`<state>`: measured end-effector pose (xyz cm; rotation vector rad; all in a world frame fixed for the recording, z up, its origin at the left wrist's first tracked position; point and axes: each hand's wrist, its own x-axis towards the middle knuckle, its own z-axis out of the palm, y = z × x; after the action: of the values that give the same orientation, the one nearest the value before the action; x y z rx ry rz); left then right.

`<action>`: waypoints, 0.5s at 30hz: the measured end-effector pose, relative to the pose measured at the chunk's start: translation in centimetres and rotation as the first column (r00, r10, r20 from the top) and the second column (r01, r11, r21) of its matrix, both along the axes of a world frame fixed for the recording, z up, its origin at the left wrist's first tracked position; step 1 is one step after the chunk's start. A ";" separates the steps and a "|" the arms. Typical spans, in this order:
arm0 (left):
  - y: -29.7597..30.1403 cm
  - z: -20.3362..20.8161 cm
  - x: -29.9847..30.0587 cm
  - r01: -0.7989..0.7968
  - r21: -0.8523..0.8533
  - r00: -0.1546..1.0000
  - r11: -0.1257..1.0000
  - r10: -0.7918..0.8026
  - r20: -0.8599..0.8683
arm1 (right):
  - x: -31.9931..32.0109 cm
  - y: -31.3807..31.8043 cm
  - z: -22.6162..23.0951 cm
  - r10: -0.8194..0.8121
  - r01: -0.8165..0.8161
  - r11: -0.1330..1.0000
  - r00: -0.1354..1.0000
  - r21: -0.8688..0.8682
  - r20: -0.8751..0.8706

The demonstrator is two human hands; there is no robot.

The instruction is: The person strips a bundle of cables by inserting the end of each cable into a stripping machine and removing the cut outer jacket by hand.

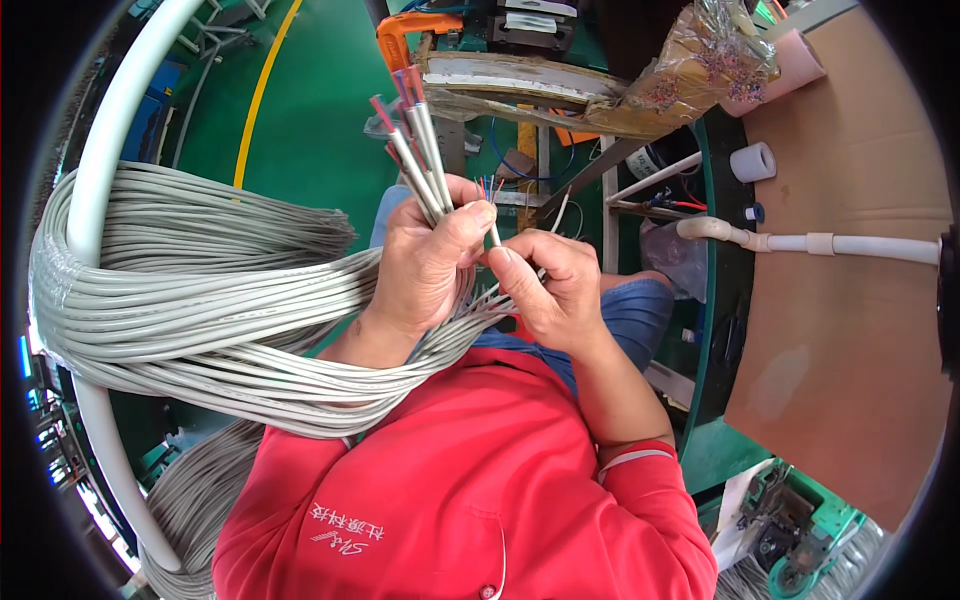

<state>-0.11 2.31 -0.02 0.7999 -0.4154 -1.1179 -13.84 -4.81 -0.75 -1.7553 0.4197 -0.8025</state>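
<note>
My left hand (425,260) is closed around several grey cable ends (428,155), which stick up past it with red and blue inner wires showing at their tips. Between its thumb and finger is the top of a single grey cable (494,234), whose thin coloured wires (488,187) fan out above. My right hand (550,285) pinches that same cable just below, its fingertips close to my left thumb. A thick bundle of grey cables (210,330) runs from the left, over and under my left forearm, toward both hands.
A white pipe frame (95,200) carries the bundle at left. Ahead stand an orange clamp (395,40) and a plastic bag of coloured scraps (700,70). A brown board-covered table (830,300) with a white pipe (870,248) lies at right; a green machine (810,540) sits lower right.
</note>
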 end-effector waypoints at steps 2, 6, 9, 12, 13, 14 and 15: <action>0.1 0.0 0.4 0.042 0.047 0.998 0.998 -0.045 0.053 | -0.3 -0.2 0.3 0.005 -0.005 1.000 1.000 -0.014 0.002; 0.0 -0.4 0.1 -0.022 0.058 0.981 0.998 0.010 0.194 | -0.2 -0.2 0.4 -0.030 0.029 0.996 1.000 -0.083 -0.006; -0.2 -0.6 -0.1 -0.069 -0.052 0.997 0.996 0.067 -0.026 | 0.2 0.1 0.6 -0.037 0.038 0.990 0.999 -0.137 0.010; -0.7 0.0 0.9 -0.163 -0.056 0.986 0.985 0.164 0.012 | -0.4 0.1 0.8 0.028 -0.028 0.999 1.000 -0.039 -0.008; -1.0 0.5 1.3 -0.203 -0.070 0.979 0.977 0.201 -0.035 | -0.5 -0.1 1.1 -0.010 0.009 0.999 1.000 -0.035 -0.023; -1.1 1.1 1.7 -0.205 -0.046 0.978 0.978 0.202 -0.058 | -0.5 -0.4 1.5 -0.048 0.047 0.998 0.998 -0.032 -0.039; -1.1 1.4 1.5 -0.178 -0.023 0.984 0.984 0.177 -0.022 | -0.4 -0.9 1.5 -0.099 0.100 0.995 0.993 0.011 -0.071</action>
<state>1.39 1.25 1.33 0.7877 -0.3336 -0.9523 -14.22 -5.70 0.79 -1.7639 0.5623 -0.8074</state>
